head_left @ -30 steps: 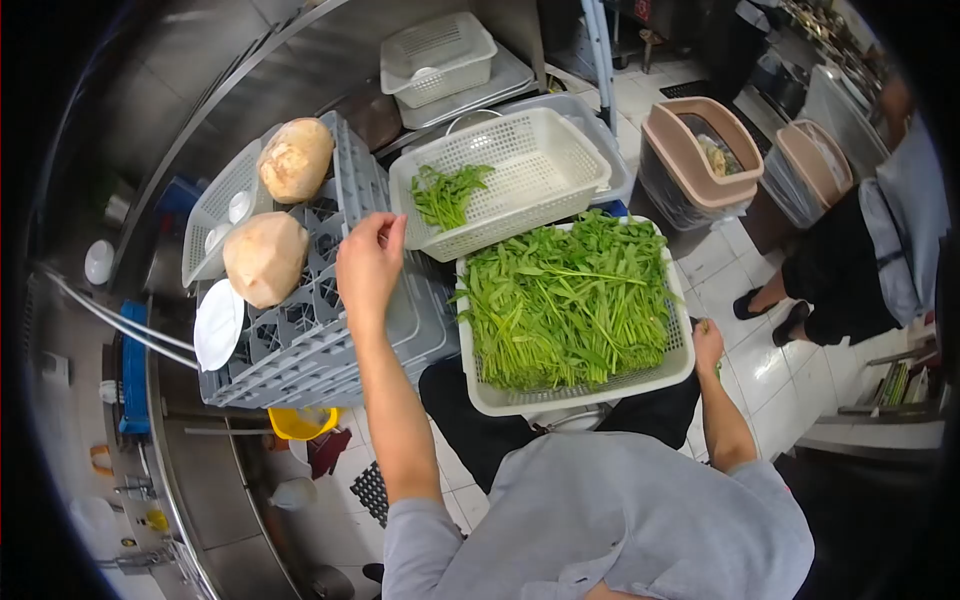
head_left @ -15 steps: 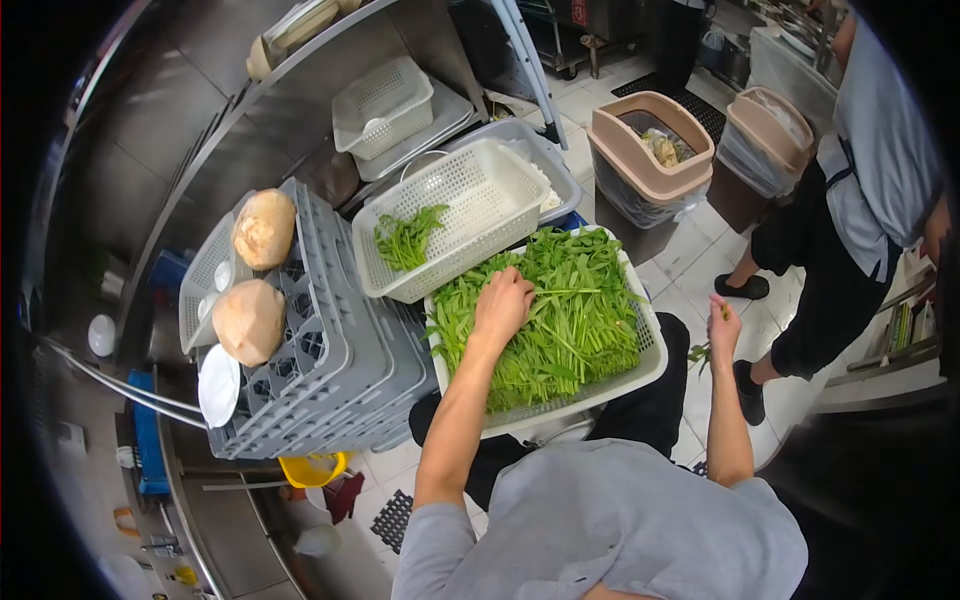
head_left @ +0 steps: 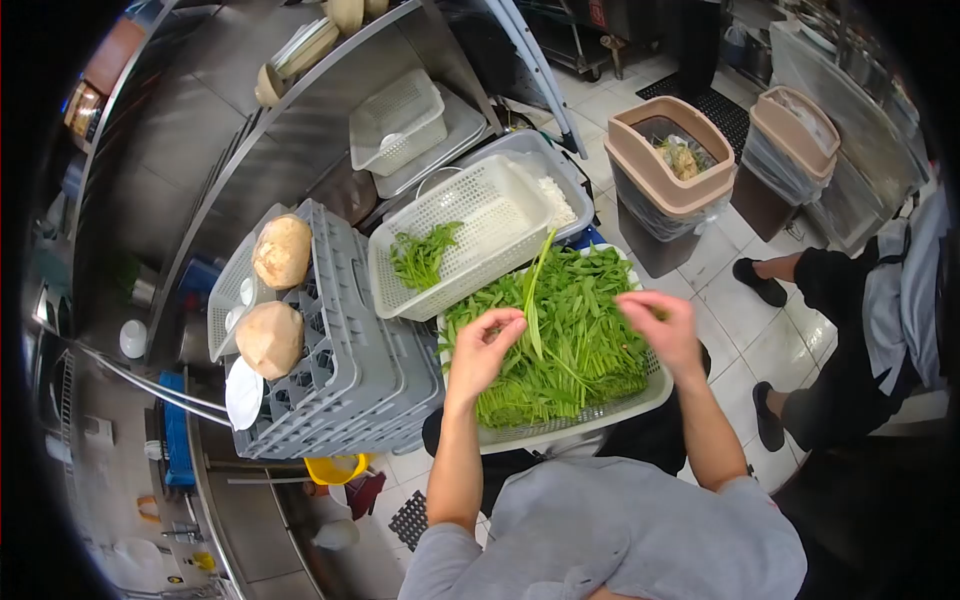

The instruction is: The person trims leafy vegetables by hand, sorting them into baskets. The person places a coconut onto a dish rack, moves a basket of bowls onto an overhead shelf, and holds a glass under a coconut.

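Observation:
My left hand (head_left: 487, 350) pinches a green leafy stem (head_left: 533, 300) between thumb and fingertips, its long leaves pointing up and away. Loosely curled, my right hand (head_left: 662, 328) hovers over the right side of the greens, slightly blurred, with nothing visible in it. Below both hands, a pile of leafy greens (head_left: 580, 370) fills a white plastic basket (head_left: 655, 395) resting on my lap. Just beyond, a second white perforated basket (head_left: 490, 210) has a small bunch of greens (head_left: 422, 255) at its left end.
Stacked grey dish racks (head_left: 370, 350) stand left, topped by two large peeled roots (head_left: 281, 251) and a white basket (head_left: 225, 325). Two lidded bins (head_left: 670, 190) stand ahead right. A co-worker's legs (head_left: 830, 310) are at right. A grey tub (head_left: 575, 175) sits behind the baskets.
My left hand has lifted from the pile with a leafy stem. My right hand has moved in from the right side to above the greens; the leafy scrap it held is no longer visible.

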Available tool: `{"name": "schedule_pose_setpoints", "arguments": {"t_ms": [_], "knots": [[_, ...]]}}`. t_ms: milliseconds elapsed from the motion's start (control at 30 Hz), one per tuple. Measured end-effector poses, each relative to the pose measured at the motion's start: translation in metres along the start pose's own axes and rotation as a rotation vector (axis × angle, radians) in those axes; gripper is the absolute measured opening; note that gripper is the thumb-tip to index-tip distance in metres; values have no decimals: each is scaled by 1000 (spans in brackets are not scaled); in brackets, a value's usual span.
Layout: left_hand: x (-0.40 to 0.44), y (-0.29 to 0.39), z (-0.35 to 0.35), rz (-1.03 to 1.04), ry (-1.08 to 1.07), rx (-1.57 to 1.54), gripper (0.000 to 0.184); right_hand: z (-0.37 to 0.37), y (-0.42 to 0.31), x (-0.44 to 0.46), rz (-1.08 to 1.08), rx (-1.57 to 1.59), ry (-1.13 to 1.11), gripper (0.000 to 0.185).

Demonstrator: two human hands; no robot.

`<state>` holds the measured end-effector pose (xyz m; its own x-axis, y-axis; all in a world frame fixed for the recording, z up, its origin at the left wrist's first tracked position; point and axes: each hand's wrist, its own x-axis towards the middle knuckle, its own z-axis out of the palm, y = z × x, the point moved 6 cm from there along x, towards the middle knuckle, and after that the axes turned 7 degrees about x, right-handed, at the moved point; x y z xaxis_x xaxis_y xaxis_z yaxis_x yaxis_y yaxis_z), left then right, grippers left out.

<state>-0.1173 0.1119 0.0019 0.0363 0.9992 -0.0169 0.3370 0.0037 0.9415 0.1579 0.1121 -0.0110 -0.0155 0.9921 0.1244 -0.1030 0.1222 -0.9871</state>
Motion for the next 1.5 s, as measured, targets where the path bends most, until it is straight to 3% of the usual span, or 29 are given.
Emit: {"name": "schedule_pose_setpoints", "arguments": {"t_ms": [33,200,333,367,433,533,633,700,833,967,1033,1100,1167,1233,1500], "knots": [[-4,-3,8,-45,-43,-91,17,21,-13,8,6,47,-112,21],[-16,-24,42,-121,-279,-258,21,58,-6,31,173,389,-213,24],[-21,-38,53,-141,-385,-258,22,59,4,35,124,259,-253,23],[-19,-33,51,-145,-394,-257,22,59,3,33,208,235,-243,23],[-8,-23,27,-41,-159,-124,26,62,7,30,298,211,-228,22],[-2,1,7,22,-103,-163,28,73,8,34,-2,36,-231,24],[1,28,-4,79,-70,-210,27,96,-1,27,40,-42,-344,25],[4,29,-5,190,-164,33,22,106,-7,24,17,-102,-412,24],[-2,9,-20,90,-188,105,16,115,-18,17,-61,-189,-459,23],[-20,6,-24,75,-117,-18,16,119,-29,7,-97,-358,-487,22],[-36,34,-24,165,-60,8,16,123,-34,0,-180,-422,-494,22],[-50,42,-23,397,-73,413,19,127,-43,-13,-271,-631,-532,22],[-61,39,-16,458,-95,468,18,129,-46,-23,-275,-690,-551,21],[-71,32,-10,452,-116,508,16,131,-39,-33,-195,-827,-644,18],[-97,1,22,345,-268,486,13,126,-23,-69,-300,-782,-747,16]]}}
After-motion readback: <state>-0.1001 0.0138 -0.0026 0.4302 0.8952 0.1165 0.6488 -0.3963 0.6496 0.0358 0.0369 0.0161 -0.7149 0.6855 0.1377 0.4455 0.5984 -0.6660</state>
